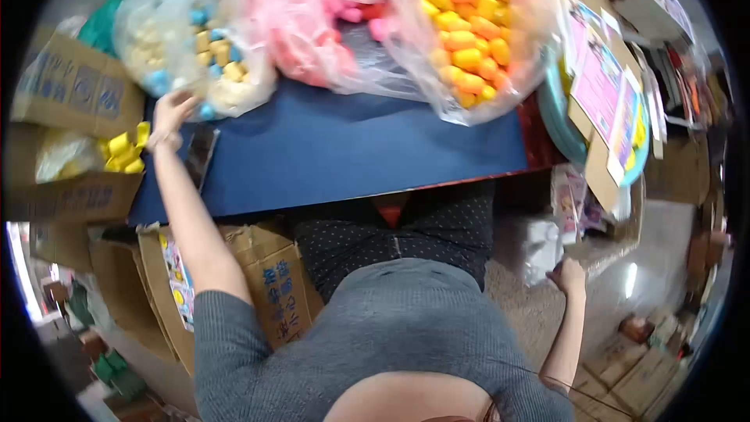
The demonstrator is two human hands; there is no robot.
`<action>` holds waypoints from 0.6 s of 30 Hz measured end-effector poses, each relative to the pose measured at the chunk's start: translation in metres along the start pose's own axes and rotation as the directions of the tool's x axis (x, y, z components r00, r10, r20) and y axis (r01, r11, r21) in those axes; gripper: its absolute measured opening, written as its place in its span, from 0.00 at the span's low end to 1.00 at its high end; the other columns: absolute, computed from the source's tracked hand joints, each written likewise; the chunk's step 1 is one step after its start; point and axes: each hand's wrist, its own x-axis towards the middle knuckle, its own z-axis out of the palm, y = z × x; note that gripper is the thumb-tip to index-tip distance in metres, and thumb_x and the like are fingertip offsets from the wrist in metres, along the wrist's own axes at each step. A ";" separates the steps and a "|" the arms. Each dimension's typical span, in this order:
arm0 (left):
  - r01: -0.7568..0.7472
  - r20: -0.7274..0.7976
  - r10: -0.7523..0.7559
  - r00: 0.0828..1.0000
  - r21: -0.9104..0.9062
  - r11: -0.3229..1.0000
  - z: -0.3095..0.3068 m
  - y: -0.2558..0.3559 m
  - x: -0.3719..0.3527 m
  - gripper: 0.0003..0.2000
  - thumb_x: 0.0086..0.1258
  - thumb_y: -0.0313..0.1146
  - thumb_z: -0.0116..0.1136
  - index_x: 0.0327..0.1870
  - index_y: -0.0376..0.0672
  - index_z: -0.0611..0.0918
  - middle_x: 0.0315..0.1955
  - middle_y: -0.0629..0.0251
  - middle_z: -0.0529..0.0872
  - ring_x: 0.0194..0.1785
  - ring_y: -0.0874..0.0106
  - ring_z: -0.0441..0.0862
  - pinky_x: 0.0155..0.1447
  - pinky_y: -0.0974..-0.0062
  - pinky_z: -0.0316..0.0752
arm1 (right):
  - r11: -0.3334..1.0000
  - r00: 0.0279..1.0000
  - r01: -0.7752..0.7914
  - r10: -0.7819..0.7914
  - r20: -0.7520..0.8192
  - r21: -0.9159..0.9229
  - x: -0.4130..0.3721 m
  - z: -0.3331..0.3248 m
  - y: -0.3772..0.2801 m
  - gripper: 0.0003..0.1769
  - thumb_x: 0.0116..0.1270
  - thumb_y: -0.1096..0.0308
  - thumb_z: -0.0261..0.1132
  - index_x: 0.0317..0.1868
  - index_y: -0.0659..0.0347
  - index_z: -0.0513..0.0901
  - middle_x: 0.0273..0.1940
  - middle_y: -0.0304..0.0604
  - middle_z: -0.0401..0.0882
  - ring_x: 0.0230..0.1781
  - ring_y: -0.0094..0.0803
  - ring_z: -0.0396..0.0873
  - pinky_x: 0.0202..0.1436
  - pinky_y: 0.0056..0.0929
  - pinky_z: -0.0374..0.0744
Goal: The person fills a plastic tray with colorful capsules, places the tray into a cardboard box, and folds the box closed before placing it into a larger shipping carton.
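And here the hands are wide apart, left hand (175, 108) at the clear plastic bag (170, 1) toward the blue flat tabletop's (351, 148) far left corner, probably there to keep its small cream and blue pieces (222, 50) contained within reach, right hand (568, 275) beyond the near right corner, neither grip readable.

Bags (168, 0) with small pieces (469, 55) inside lie toward the surface's (336, 148) far edge; a box (78, 194) is at the left edge, a basin (553, 117) at the right.
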 end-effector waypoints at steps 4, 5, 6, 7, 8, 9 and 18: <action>-0.061 -0.225 0.095 0.970 0.155 0.986 0.001 0.011 -0.064 0.25 0.73 0.39 0.64 0.66 0.34 0.76 0.57 0.58 0.84 0.55 0.71 0.83 0.53 0.73 0.77 | 0.875 0.981 0.097 -0.003 -0.196 0.475 0.056 0.072 0.068 0.30 0.46 0.49 0.82 0.42 0.63 0.88 0.37 0.52 0.87 0.39 0.48 0.85 0.45 0.40 0.82; -0.110 -0.260 0.145 0.955 0.145 0.983 0.023 0.032 -0.084 0.23 0.75 0.37 0.61 0.66 0.35 0.77 0.59 0.59 0.84 0.56 0.71 0.82 0.55 0.73 0.76 | 0.781 0.981 0.136 -0.021 -0.193 0.609 0.067 0.085 0.065 0.30 0.47 0.49 0.82 0.43 0.64 0.88 0.36 0.51 0.87 0.35 0.43 0.84 0.43 0.36 0.82; -0.233 -0.229 0.252 0.940 0.106 0.967 0.057 0.066 -0.119 0.19 0.77 0.33 0.57 0.65 0.36 0.78 0.59 0.60 0.84 0.55 0.72 0.83 0.54 0.76 0.76 | 0.747 0.971 0.158 0.000 -0.238 0.646 0.077 0.095 0.059 0.26 0.48 0.50 0.82 0.36 0.64 0.87 0.29 0.47 0.86 0.30 0.38 0.83 0.39 0.35 0.81; -0.279 -0.162 0.280 0.946 0.032 0.960 0.086 0.083 -0.144 0.18 0.77 0.31 0.56 0.64 0.36 0.79 0.58 0.60 0.84 0.54 0.73 0.84 0.52 0.78 0.76 | 0.795 0.988 0.059 0.040 -0.148 0.604 0.085 0.089 0.052 0.24 0.48 0.51 0.82 0.32 0.64 0.86 0.27 0.45 0.86 0.29 0.36 0.83 0.38 0.35 0.81; -0.315 -0.111 0.309 0.944 -0.041 0.948 0.110 0.100 -0.166 0.16 0.77 0.30 0.55 0.63 0.36 0.79 0.58 0.60 0.85 0.53 0.74 0.85 0.50 0.80 0.76 | 0.834 0.995 -0.020 0.068 -0.067 0.551 0.092 0.082 0.050 0.23 0.48 0.52 0.82 0.27 0.64 0.84 0.25 0.43 0.85 0.28 0.34 0.84 0.37 0.35 0.81; -0.332 -0.065 0.330 0.942 -0.023 0.943 0.137 0.115 -0.187 0.15 0.77 0.26 0.54 0.62 0.36 0.80 0.58 0.61 0.85 0.50 0.75 0.86 0.47 0.82 0.77 | 0.751 0.995 -0.068 0.095 -0.005 0.657 0.093 0.079 0.053 0.23 0.48 0.52 0.82 0.25 0.63 0.83 0.24 0.42 0.85 0.28 0.34 0.84 0.36 0.35 0.80; -0.372 0.485 0.416 0.769 -0.190 0.909 0.274 0.160 -0.273 0.15 0.66 0.16 0.58 0.54 0.33 0.84 0.51 0.54 0.87 0.46 0.69 0.88 0.49 0.77 0.82 | 0.754 0.998 0.067 -0.041 -0.055 0.654 0.074 0.072 0.014 0.28 0.40 0.47 0.83 0.31 0.63 0.88 0.27 0.44 0.86 0.31 0.38 0.86 0.37 0.36 0.81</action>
